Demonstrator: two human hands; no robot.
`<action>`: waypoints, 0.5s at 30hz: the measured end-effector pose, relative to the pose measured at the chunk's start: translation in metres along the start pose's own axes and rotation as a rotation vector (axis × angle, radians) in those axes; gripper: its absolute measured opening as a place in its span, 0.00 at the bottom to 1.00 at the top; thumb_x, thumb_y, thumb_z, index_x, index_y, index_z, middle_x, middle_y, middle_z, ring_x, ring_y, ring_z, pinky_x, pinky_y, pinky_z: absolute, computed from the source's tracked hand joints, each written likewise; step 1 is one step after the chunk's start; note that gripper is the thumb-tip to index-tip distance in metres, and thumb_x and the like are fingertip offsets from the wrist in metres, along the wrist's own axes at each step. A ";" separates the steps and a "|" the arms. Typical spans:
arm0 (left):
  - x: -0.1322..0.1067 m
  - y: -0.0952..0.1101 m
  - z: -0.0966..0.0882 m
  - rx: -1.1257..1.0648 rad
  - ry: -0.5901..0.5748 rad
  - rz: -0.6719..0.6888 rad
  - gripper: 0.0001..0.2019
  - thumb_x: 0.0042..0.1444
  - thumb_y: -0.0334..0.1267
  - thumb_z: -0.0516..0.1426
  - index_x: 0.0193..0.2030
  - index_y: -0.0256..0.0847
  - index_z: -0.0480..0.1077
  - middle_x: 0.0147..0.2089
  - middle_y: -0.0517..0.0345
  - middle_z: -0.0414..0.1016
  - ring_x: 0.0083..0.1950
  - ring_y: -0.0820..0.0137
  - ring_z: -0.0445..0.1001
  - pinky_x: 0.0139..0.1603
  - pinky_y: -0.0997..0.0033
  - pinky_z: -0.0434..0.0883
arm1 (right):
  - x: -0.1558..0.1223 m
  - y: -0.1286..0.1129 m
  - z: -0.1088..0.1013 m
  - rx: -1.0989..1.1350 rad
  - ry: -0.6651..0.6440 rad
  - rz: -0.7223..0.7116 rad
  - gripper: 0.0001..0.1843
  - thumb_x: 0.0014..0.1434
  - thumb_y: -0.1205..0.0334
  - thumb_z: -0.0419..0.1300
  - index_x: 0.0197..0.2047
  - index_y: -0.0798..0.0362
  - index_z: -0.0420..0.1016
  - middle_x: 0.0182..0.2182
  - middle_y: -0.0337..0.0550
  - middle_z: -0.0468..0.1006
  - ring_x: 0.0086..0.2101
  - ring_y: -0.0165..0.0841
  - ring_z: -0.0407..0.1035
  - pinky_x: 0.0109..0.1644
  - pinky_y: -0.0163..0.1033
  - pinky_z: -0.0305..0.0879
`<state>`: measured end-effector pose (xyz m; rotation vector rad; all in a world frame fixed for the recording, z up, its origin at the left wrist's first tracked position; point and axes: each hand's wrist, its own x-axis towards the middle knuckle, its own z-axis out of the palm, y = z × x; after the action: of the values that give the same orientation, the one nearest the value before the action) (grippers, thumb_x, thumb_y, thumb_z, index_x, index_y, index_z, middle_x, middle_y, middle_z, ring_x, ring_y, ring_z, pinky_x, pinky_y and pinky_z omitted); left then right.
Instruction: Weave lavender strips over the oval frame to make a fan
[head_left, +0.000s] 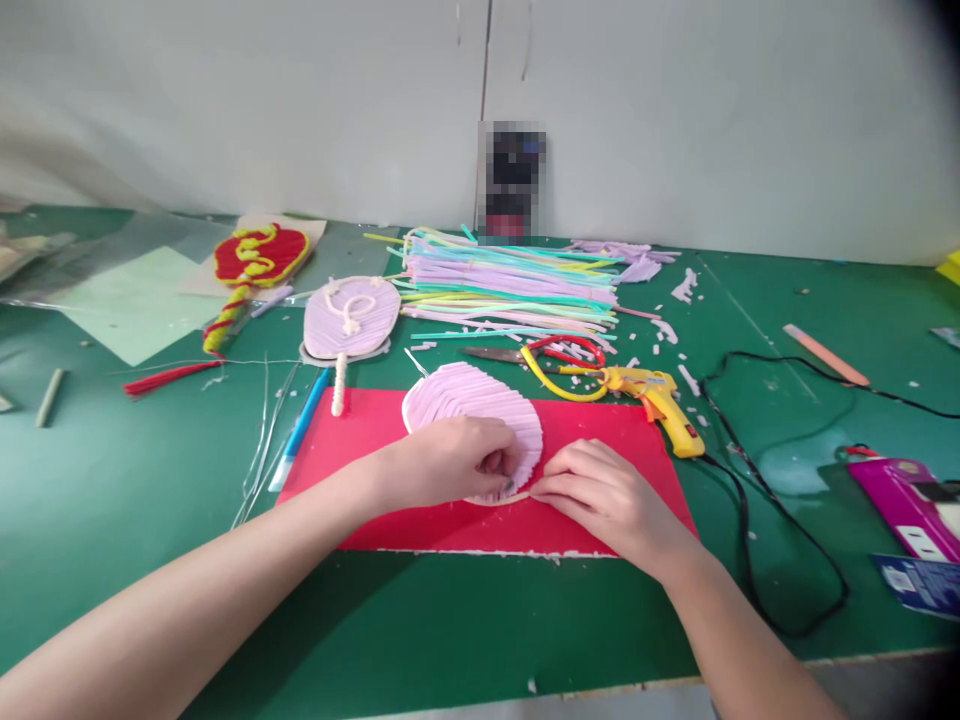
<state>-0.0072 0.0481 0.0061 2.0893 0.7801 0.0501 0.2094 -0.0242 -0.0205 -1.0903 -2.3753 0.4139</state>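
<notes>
Centre of the frame: the straw-covered oval [465, 400] is laid flat on the red sheet [360, 470], its long axis running from the middle left down toward the lower right. The left hand [457, 462] is set on the oval's lower edge, fingers curled tight and tips pressed onto the pink strips, so the lower part is hidden under it. The right hand [600, 495] is laid flat on the sheet just to the right, fingers drawn close together and tips brought to the oval's lower-right rim; whether a strip is pinched there cannot be told. The oval thus lies up and left of the right fingertips, and the left hand is the nearer. Above right, the glue gun [660, 400] and scissors [540, 355] are left apart on the green table [150, 480].
</notes>
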 end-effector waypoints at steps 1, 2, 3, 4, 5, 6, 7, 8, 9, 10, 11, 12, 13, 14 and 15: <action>0.000 0.000 0.001 0.013 0.006 0.007 0.06 0.49 0.28 0.54 0.33 0.40 0.71 0.32 0.62 0.68 0.30 0.75 0.63 0.28 0.76 0.57 | 0.000 0.000 0.000 0.004 -0.001 0.001 0.12 0.65 0.62 0.52 0.38 0.51 0.77 0.33 0.42 0.77 0.35 0.30 0.68 0.41 0.39 0.63; 0.000 0.000 0.002 0.023 0.012 0.016 0.06 0.49 0.29 0.55 0.33 0.40 0.70 0.32 0.62 0.68 0.30 0.75 0.63 0.28 0.76 0.57 | 0.000 0.000 0.000 0.008 -0.005 0.004 0.12 0.65 0.62 0.53 0.38 0.51 0.77 0.33 0.42 0.77 0.35 0.30 0.68 0.42 0.39 0.63; 0.001 -0.001 0.003 0.031 0.017 0.025 0.05 0.49 0.29 0.55 0.33 0.40 0.70 0.32 0.62 0.68 0.30 0.75 0.63 0.28 0.76 0.57 | -0.001 0.000 0.000 0.011 -0.008 0.007 0.11 0.65 0.62 0.53 0.38 0.51 0.77 0.33 0.42 0.77 0.35 0.30 0.68 0.42 0.40 0.63; 0.001 -0.001 0.004 0.038 0.021 0.032 0.04 0.49 0.30 0.55 0.33 0.40 0.70 0.32 0.63 0.68 0.30 0.75 0.62 0.29 0.76 0.57 | -0.001 0.001 0.000 0.013 -0.012 0.010 0.11 0.65 0.63 0.53 0.38 0.51 0.77 0.34 0.42 0.77 0.36 0.31 0.68 0.42 0.40 0.63; 0.001 -0.002 0.004 0.044 0.024 0.038 0.04 0.50 0.30 0.56 0.33 0.40 0.70 0.32 0.63 0.68 0.30 0.76 0.62 0.29 0.77 0.57 | -0.001 0.001 0.000 0.014 -0.016 0.011 0.11 0.65 0.63 0.53 0.38 0.51 0.77 0.34 0.42 0.77 0.36 0.31 0.68 0.42 0.40 0.62; 0.002 -0.002 0.004 0.047 0.026 0.039 0.04 0.50 0.31 0.56 0.33 0.40 0.70 0.31 0.63 0.68 0.30 0.76 0.63 0.29 0.77 0.58 | -0.001 0.001 0.000 0.014 -0.018 0.011 0.10 0.65 0.63 0.53 0.38 0.51 0.77 0.34 0.42 0.77 0.36 0.31 0.68 0.42 0.40 0.62; 0.002 -0.003 0.004 0.049 0.024 0.037 0.04 0.50 0.31 0.56 0.34 0.40 0.70 0.31 0.63 0.68 0.30 0.76 0.63 0.29 0.77 0.58 | -0.002 0.002 0.001 0.015 -0.020 0.010 0.10 0.65 0.63 0.53 0.38 0.51 0.77 0.34 0.42 0.77 0.36 0.30 0.68 0.42 0.40 0.62; 0.002 -0.003 0.004 0.048 0.018 0.031 0.04 0.50 0.30 0.56 0.34 0.40 0.70 0.31 0.63 0.68 0.30 0.76 0.63 0.28 0.77 0.58 | -0.002 0.002 0.001 0.015 -0.020 0.008 0.10 0.65 0.64 0.53 0.38 0.52 0.76 0.34 0.42 0.77 0.36 0.30 0.67 0.42 0.39 0.62; 0.002 -0.003 0.004 0.044 0.008 0.024 0.05 0.49 0.30 0.55 0.34 0.40 0.70 0.32 0.63 0.68 0.30 0.76 0.63 0.28 0.77 0.58 | -0.002 0.002 0.001 0.016 -0.019 0.007 0.10 0.65 0.64 0.54 0.38 0.52 0.76 0.34 0.42 0.76 0.36 0.30 0.67 0.42 0.39 0.61; 0.002 -0.003 0.003 0.038 -0.004 0.014 0.05 0.49 0.29 0.55 0.34 0.40 0.70 0.32 0.63 0.68 0.30 0.76 0.63 0.28 0.77 0.58 | -0.002 0.002 0.001 0.017 -0.020 0.008 0.09 0.64 0.64 0.54 0.38 0.52 0.76 0.34 0.41 0.76 0.36 0.30 0.67 0.43 0.39 0.61; 0.002 -0.003 0.002 0.031 -0.015 0.004 0.05 0.49 0.29 0.55 0.33 0.40 0.70 0.32 0.63 0.67 0.30 0.75 0.63 0.28 0.77 0.57 | -0.002 0.002 0.001 0.017 -0.020 0.009 0.09 0.64 0.65 0.54 0.38 0.52 0.76 0.34 0.41 0.76 0.36 0.30 0.67 0.43 0.39 0.61; 0.002 -0.003 0.001 0.025 -0.022 -0.003 0.05 0.49 0.29 0.55 0.33 0.40 0.70 0.31 0.63 0.67 0.30 0.75 0.63 0.28 0.77 0.57 | -0.002 0.002 0.001 0.016 -0.020 0.010 0.09 0.64 0.65 0.54 0.39 0.52 0.76 0.35 0.41 0.76 0.37 0.30 0.67 0.43 0.39 0.61; 0.002 -0.002 0.000 0.020 -0.025 -0.009 0.05 0.49 0.29 0.55 0.33 0.40 0.70 0.31 0.63 0.67 0.30 0.75 0.63 0.27 0.77 0.57 | -0.002 0.002 0.001 0.014 -0.017 0.011 0.09 0.64 0.65 0.54 0.39 0.52 0.76 0.35 0.41 0.76 0.37 0.30 0.67 0.43 0.39 0.61; 0.002 -0.002 0.000 0.016 -0.027 -0.013 0.05 0.49 0.29 0.55 0.33 0.40 0.70 0.31 0.63 0.67 0.30 0.75 0.63 0.28 0.77 0.58 | -0.002 0.002 0.001 0.011 -0.011 0.010 0.09 0.64 0.65 0.54 0.38 0.52 0.76 0.35 0.41 0.76 0.37 0.30 0.67 0.43 0.39 0.61; 0.002 -0.001 -0.001 0.014 -0.028 -0.016 0.05 0.49 0.29 0.55 0.33 0.40 0.70 0.31 0.63 0.67 0.30 0.75 0.63 0.28 0.77 0.58 | -0.002 0.002 0.001 0.007 -0.003 0.010 0.09 0.64 0.65 0.54 0.38 0.52 0.76 0.35 0.42 0.76 0.37 0.30 0.67 0.43 0.39 0.61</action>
<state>-0.0065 0.0501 0.0054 2.0922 0.7819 0.0065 0.2106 -0.0246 -0.0229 -1.0991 -2.3700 0.4273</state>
